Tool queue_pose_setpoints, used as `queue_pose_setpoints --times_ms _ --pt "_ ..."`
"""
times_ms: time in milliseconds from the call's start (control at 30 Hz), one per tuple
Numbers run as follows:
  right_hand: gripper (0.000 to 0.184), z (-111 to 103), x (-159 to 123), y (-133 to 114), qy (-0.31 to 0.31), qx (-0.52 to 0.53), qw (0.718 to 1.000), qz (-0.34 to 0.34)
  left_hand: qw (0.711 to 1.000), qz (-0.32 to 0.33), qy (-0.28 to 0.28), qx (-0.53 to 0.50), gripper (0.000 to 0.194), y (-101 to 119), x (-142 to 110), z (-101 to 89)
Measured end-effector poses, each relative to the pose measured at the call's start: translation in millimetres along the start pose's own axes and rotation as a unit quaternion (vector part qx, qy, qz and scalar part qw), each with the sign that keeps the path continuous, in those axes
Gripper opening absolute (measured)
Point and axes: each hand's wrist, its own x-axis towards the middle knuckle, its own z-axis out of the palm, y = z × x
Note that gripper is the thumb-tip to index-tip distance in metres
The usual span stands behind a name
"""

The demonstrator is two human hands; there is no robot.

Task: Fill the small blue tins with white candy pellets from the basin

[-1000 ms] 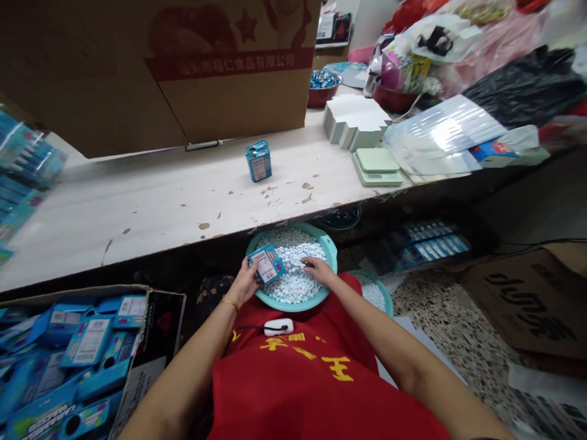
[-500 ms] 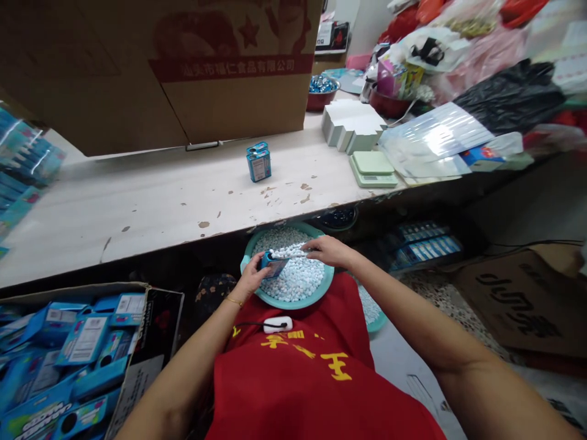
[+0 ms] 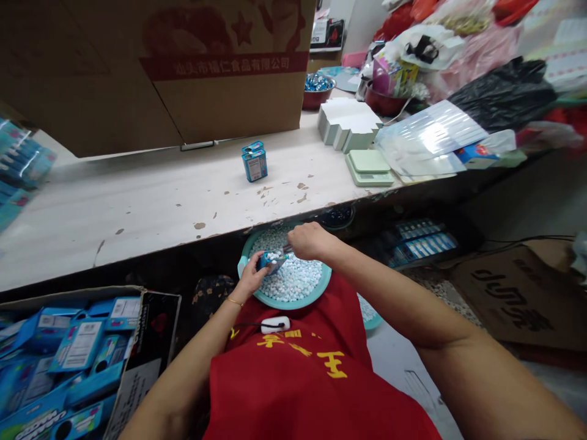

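Note:
A teal basin (image 3: 316, 292) full of small white and pale-blue candies (image 3: 296, 278) rests on my lap below the table edge. My left hand (image 3: 252, 276) grips a small blue box (image 3: 270, 261), tipped with its open mouth over the candies. My right hand (image 3: 309, 240) hovers just above that box with fingers closed, seemingly on a pinch of candies; what it holds is too small to name. A filled blue box (image 3: 254, 162) stands upright on the white table (image 3: 137, 201).
A carton of blue boxes (image 3: 64, 360) sits at lower left. A large brown carton (image 3: 183, 67) stands at the table's back. A green scale (image 3: 369, 167), white folded boxes (image 3: 348, 122), plastic sheets and bags lie to the right. A second teal basin (image 3: 369, 311) is beside my lap.
My left hand tipped the blue box from label-up to mouth-up over the candies. My right hand lifted off the candies and moved up beside the box's opening.

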Motion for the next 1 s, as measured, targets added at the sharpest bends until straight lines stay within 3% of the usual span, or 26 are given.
queue_pose_setpoints --times_ms 133,233,333,400,500,600,667,767,867,1000 --pt "0.027 2 -8 10 0.007 -0.005 1.000 -0.011 1.000 0.010 -0.008 -0.001 0.040 3 -2 -1.2" --pt "0.027 22 -23 38 0.032 0.014 0.999 0.006 1.000 0.022 0.004 -0.014 0.040 2 -5 -7.2" --pt "0.027 72 -32 69 0.012 0.045 0.996 0.077 0.999 0.033 0.000 -0.023 0.039 -7 -10 -14.2" --pt "0.026 116 -26 74 -0.016 0.081 0.990 0.113 0.999 0.014 0.007 -0.041 0.042 -16 -13 -13.9" --pt "0.027 174 -2 49 0.001 0.185 0.975 0.122 0.989 -0.061 0.031 -0.134 0.051 -27 -12 -3.5" --pt "0.031 204 28 17 0.031 0.235 0.963 0.128 0.962 -0.134 0.041 -0.235 0.056 -24 -9 8.7" --pt "0.033 210 40 9 0.046 0.267 0.954 0.133 0.948 -0.159 0.036 -0.273 0.056 -14 -9 10.7" --pt "0.034 209 42 22 0.057 0.304 0.943 0.126 0.940 -0.160 0.035 -0.299 0.054 3 -14 0.5" --pt "0.034 203 31 46 0.074 0.337 0.932 0.108 0.961 -0.099 0.064 -0.249 0.053 9 -20 -19.6" --pt "0.033 181 11 71 0.100 0.374 0.919 0.075 0.990 -0.015 0.085 -0.109 0.046 2 -22 -39.7"
